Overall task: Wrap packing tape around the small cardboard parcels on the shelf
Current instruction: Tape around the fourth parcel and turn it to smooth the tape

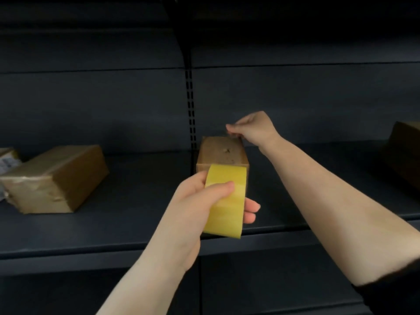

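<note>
We look down on a dark shelf (136, 228) that carries the parcels. The small cardboard parcel (221, 153) stands near the slotted upright post (190, 105) at the back, its long side running away from us. Our left hand (204, 196) is curled round a yellow roll of packing tape (225, 201), thumb across its face and fingers behind it; the roll sits in front of the parcel's near end and hides the lower part of that end from us. Our right hand (250, 128) reaches over to the parcel's far top edge, fingertips drawn together in a pinch there; we cannot tell what they hold, since the spot is small and blurred. The right forearm crosses the shelf to the right of the parcel and covers part of the board behind it.

Well apart on the left lies a larger taped parcel (56, 178), turned at an angle, with the corner of another box (8, 159) bearing a pale label just behind it at the frame edge. At the far right edge a dark box (406, 151) is partly cut off. That makes four boxes in view, one tape roll and two hands.
</note>
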Tool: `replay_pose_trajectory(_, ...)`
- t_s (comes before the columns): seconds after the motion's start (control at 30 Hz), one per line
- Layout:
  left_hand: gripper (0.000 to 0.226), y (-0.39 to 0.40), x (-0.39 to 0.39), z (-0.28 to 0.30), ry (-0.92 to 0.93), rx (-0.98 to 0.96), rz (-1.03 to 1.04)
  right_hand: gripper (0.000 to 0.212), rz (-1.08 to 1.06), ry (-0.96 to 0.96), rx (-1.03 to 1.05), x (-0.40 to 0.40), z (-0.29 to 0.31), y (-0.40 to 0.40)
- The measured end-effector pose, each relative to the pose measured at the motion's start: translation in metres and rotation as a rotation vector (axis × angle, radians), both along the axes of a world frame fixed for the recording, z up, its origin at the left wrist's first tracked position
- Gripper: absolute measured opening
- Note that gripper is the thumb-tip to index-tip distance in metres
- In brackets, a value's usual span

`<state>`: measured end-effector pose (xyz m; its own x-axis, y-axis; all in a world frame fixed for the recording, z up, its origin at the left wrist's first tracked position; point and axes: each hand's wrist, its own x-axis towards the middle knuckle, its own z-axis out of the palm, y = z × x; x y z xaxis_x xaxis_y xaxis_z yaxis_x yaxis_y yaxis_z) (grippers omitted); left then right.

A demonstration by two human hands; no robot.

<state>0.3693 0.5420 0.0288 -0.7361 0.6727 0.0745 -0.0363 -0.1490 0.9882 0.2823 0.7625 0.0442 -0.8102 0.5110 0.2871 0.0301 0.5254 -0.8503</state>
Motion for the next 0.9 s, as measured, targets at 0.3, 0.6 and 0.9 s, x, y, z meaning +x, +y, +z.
replay_pose_trajectory(0.3, 0.013, 0.005, -0.003, 0.008, -0.01, -0.029, -0.031, 0.01, -0.042, -0.01, 0.03, -0.005, 0.003, 0.003)
replay_pose_trajectory(0.6, 0.013, 0.005, -0.009, 0.008, -0.042, -0.035, -0.014, 0.007, -0.063, -0.036, 0.067, -0.014, -0.006, 0.003)
replay_pose_trajectory(0.9, 0.015, 0.004, -0.012, 0.001, -0.074, -0.08, 0.014, 0.012, -0.095, -0.052, 0.151, -0.016, -0.017, 0.002)
